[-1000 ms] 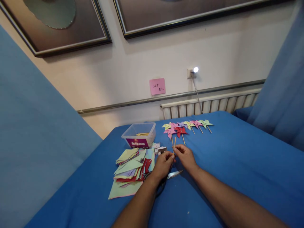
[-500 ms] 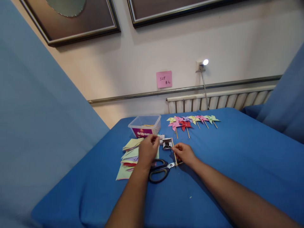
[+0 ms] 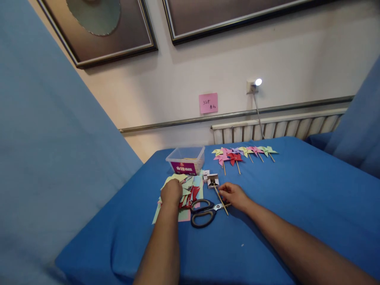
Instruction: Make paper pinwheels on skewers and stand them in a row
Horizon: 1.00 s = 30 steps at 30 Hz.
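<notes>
My left hand (image 3: 171, 192) is closed on the upper left part of a pile of cut coloured papers (image 3: 187, 190), its fingertips partly hidden by the sheets. My right hand (image 3: 234, 194) hovers low over the cloth, its fingers loosely curled and a little apart. Just left of those fingertips, a thin wooden stick (image 3: 222, 204) slants from a small open box (image 3: 213, 181) with dark bits inside down across the scissors' blades. The black-handled scissors (image 3: 203, 213) lie between my hands, blades pointing right.
Behind the papers stands a clear plastic tub (image 3: 186, 160) with sticks in it. Several finished paper pinwheels (image 3: 235, 157) lie at the back right. A blue cloth (image 3: 267, 190) covers the table; a radiator (image 3: 279, 126) runs along the wall.
My left hand has moved left and down onto the papers, which are now spread out, red ones showing. The stick has tilted over, its lower end swinging right, and my right fingers have come off it.
</notes>
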Tool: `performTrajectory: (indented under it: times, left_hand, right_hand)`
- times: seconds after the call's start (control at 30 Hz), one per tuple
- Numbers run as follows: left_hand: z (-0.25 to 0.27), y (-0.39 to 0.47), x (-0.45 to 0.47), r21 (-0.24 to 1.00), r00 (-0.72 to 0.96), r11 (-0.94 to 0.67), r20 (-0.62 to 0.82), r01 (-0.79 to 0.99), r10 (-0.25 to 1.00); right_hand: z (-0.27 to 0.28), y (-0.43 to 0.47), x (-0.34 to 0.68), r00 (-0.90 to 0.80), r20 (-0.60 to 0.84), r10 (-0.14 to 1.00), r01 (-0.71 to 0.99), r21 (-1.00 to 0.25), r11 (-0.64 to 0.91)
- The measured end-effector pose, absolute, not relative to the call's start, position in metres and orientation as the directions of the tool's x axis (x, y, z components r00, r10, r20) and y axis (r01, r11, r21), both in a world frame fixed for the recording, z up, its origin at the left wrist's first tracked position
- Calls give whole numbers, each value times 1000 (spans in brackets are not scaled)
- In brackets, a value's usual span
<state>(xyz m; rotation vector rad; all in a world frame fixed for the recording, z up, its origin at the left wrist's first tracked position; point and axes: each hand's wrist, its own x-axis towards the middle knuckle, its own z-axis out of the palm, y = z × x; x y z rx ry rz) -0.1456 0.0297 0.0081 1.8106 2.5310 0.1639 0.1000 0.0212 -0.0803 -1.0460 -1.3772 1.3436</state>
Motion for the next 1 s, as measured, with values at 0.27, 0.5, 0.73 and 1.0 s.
performTrajectory:
  times: [0.27, 0.5, 0.73, 1.0]
  left_hand:
    - [9, 33, -150, 131, -343, 329, 105, 935, 933]
    - [9, 36, -156, 122, -353, 341, 105, 932, 930]
    - [20, 29, -151, 165, -414, 388, 179, 907, 893]
    - [29, 20, -125, 281, -302, 222, 280, 933, 911]
  right_hand:
    - [-87, 26, 100, -264, 41, 964, 13, -999, 46]
    - [-87, 26, 100, -268, 47, 962, 21, -998, 54]
    - [-89, 30, 98, -290, 50, 956, 72, -995, 73]
    - [-83, 29, 101, -282, 54, 958, 120, -989, 91]
